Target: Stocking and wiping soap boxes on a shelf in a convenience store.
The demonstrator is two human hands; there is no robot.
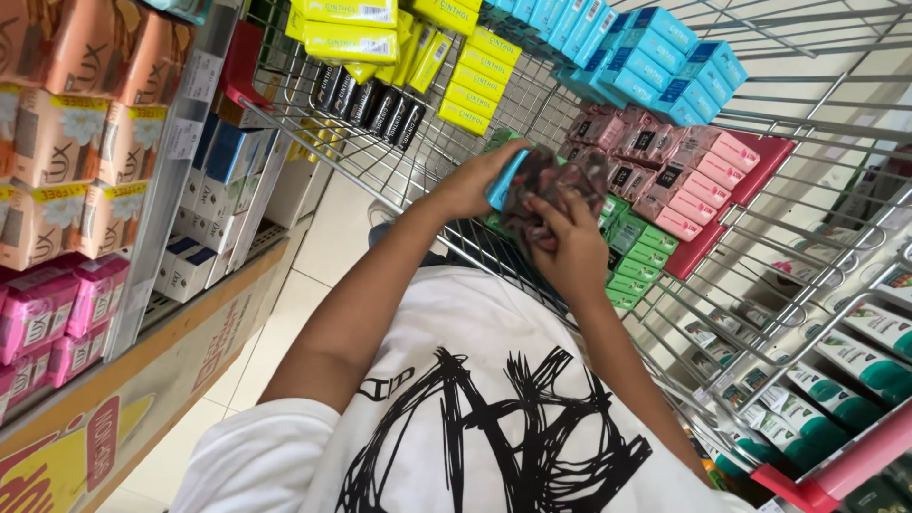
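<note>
Left hand: the left hand (472, 180) is closed around the end of a bundle of soap bars (549, 190), fingers wrapped on its blue edge.
Right hand: the right hand (570, 249) grips the same bundle from below, fingers curled shut on its dark wrapping.
Bundle: held by both hands above the cart (532, 100), near the middle of the view, clear of the stacks.
Cart load: yellow boxes (465, 81) at 11 o'clock, blue boxes (655, 57) at 1 o'clock, pink boxes (679, 171) at 3 o'clock, green boxes (638, 256) at 4 o'clock, dark boxes (375, 103) at 10 o'clock.
Shelf: the shelf (66, 161) at 9 o'clock looks well filled with boxed soap.
Progress: the cart looks mostly full, so much stock seems yet to be unloaded; the bundle is in hand, not on the shelf.
</note>
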